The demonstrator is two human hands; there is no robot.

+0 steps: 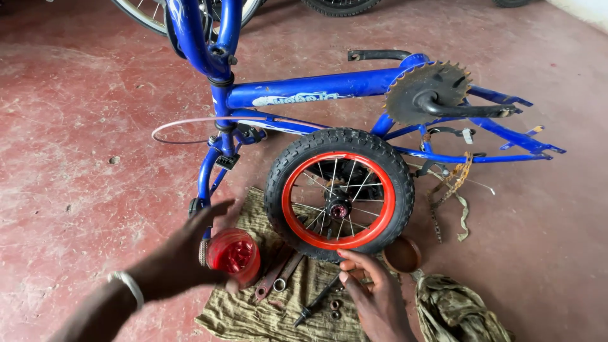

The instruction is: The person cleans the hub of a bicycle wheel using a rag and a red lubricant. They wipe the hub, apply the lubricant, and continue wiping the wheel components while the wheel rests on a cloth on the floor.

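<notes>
My left hand (183, 256) holds a small red transparent jar (233, 256) just above an olive cloth (253, 313) on the floor. My right hand (373, 294) rests on the cloth with fingers bent, its fingertips by the lower edge of a small wheel (339, 193) with a black tyre and red rim. The wheel lies flat, partly on the cloth. Wrenches (276, 277), a dark axle rod (316, 299) and small nuts (334, 308) lie on the cloth between my hands.
A blue child's bicycle frame (316, 88) lies on the red concrete floor, with a toothed chainring (423, 92) and crank. A rusty chain (453, 183) trails at the right. A brown round lid (402, 254) and a crumpled rag (456, 310) lie nearby. Other wheels stand at the top.
</notes>
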